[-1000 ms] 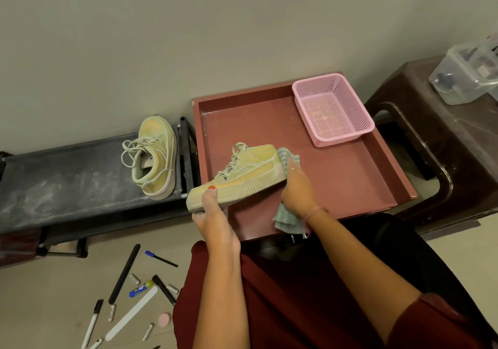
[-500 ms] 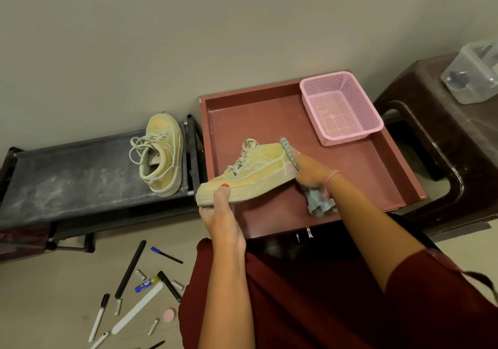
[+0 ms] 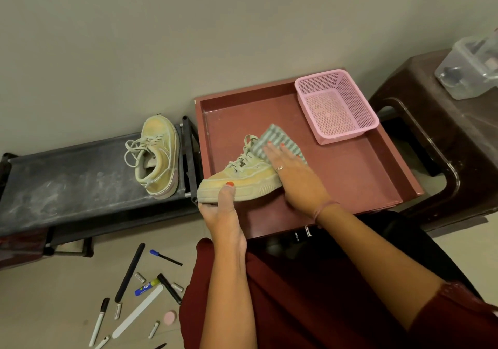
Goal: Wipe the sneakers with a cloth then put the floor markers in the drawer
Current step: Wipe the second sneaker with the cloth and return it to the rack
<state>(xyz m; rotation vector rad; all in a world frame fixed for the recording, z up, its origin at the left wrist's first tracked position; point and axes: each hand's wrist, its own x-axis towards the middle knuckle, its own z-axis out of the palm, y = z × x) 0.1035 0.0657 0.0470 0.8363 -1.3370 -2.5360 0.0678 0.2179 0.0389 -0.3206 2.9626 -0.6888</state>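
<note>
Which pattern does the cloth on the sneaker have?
Grey-green and white stripes; the cloth shows best in the head view.

Pink mesh basket (image 3: 336, 106) at upper right of centre. Clear plastic container (image 3: 469, 68) on dark brown stool (image 3: 442, 143) at right edge. Dusty black shoe rack (image 3: 67, 181) at left. Plain grey wall (image 3: 188, 25) behind.

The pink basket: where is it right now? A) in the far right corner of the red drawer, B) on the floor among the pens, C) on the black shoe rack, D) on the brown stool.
A: the pink basket sits inside the red drawer, in its far right corner.
</note>
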